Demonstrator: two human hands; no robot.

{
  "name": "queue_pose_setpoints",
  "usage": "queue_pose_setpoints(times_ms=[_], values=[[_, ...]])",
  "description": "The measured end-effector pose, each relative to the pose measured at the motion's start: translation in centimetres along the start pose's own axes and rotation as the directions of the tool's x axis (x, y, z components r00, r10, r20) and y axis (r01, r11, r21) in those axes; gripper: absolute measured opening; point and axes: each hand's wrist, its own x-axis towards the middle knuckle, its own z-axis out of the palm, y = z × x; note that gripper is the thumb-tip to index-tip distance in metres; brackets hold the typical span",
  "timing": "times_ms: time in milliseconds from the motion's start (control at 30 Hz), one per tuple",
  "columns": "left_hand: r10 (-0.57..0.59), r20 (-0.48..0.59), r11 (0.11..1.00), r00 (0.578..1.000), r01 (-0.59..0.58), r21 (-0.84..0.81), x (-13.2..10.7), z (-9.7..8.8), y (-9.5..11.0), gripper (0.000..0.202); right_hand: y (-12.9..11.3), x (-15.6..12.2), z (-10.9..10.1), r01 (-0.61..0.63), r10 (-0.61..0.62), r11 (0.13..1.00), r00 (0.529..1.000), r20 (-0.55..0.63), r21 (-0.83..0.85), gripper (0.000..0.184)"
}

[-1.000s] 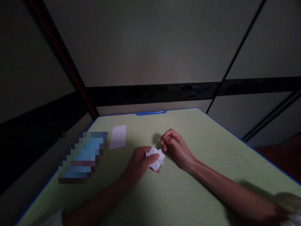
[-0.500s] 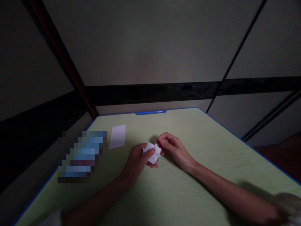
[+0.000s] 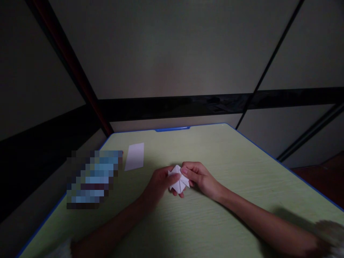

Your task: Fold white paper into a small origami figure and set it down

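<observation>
A small piece of folded white paper (image 3: 177,187), with creases and pointed flaps, is held between both hands above the table. My left hand (image 3: 160,181) grips it from the left, thumb on top and fingertips showing beneath its lower edge. My right hand (image 3: 200,177) pinches its upper right side, thumb on top of the paper and the other fingers curled behind. Parts of the paper are hidden under both thumbs.
The pale green table (image 3: 215,150) has a blue edge. A flat white sheet of paper (image 3: 134,156) lies at the back left, beside a pixelated bluish object (image 3: 95,179). Behind the table stand pale panels with a dark band (image 3: 172,106).
My right hand has come down and closed on the folded paper's right side; its fingertips were at the edge before. My left hand and the paper have shifted slightly right and nearer.
</observation>
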Motion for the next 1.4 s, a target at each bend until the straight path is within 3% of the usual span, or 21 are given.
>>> queue_pose_setpoints(times_ms=[133,267,533,733,1000,1267,1400], values=[[0.017,-0.061,0.996,0.998,-0.022,-0.085,0.2,-0.2,-0.4,0.031,0.5,0.3,-0.4,0.030,-0.030,1.000,0.997,-0.069,0.000,0.037],[0.019,-0.158,0.999,0.987,-0.013,0.039,-0.1,0.1,-0.1,0.023,0.4,0.3,-0.6,0.028,-0.039,0.997,0.985,-0.171,-0.069,0.037],[0.065,-0.222,0.994,0.973,-0.045,0.095,-0.3,0.0,0.2,0.023,-0.5,-0.1,0.0,-0.042,-0.003,0.961,0.987,-0.162,-0.274,0.034],[0.057,-0.211,0.993,0.976,-0.033,0.115,-0.5,0.1,0.2,0.024,-0.2,-0.2,0.0,-0.026,-0.016,0.968,0.986,-0.164,-0.250,0.036],[0.115,-0.307,0.990,0.945,-0.085,0.111,-0.2,-0.1,0.1,0.023,-0.4,0.3,-0.1,-0.029,-0.007,0.983,0.981,-0.193,-0.181,0.036],[0.046,-0.191,0.999,0.981,-0.043,0.022,-0.1,0.0,0.2,0.023,-0.3,0.1,-0.2,-0.074,0.063,0.983,0.996,-0.069,-0.165,0.033],[0.017,-0.206,0.998,0.978,-0.005,0.058,-0.2,0.3,0.5,0.023,-0.4,0.1,-0.3,-0.078,0.068,0.977,0.996,-0.057,-0.198,0.032]])
